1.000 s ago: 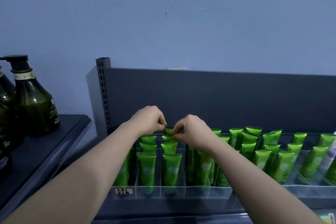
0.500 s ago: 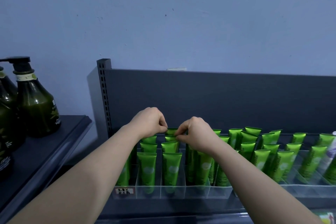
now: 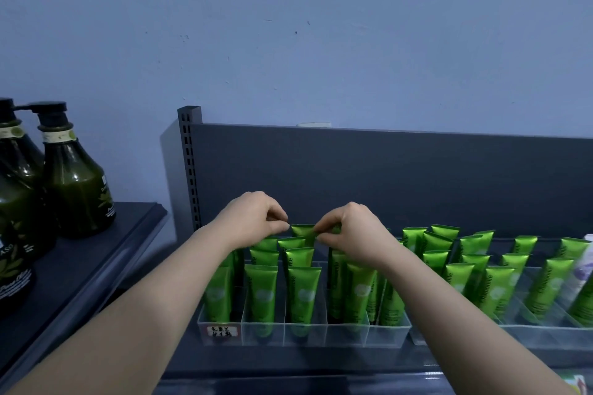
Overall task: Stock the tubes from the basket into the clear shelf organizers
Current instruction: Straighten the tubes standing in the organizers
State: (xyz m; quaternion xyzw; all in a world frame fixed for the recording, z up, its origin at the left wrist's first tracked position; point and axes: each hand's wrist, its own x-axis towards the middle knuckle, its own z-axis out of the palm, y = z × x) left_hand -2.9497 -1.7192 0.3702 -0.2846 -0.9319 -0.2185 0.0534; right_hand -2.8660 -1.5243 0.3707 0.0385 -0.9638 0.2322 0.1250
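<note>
Green tube (image 3: pixel 303 231) held at the back of a clear organizer (image 3: pixel 305 335)

Left hand (image 3: pixel 256 218) pinches the crimped top's left corner and right hand (image 3: pixel 349 234) its right, fingers curled on it, holding it upright behind the front rows. Lanes across the shelf (image 3: pixel 321 362) already stand well filled with tubes (image 3: pixel 494 285), so stocking looks well along. With the basket out of view, what remains cannot be told.

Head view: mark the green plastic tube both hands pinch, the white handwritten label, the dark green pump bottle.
Green plastic tube (image 3: pixel 303 231): head view, crimped top.
Handwritten label (image 3: pixel 223 331): head view, centre.
Pump bottle (image 3: pixel 77 189): head view, belly.
</note>
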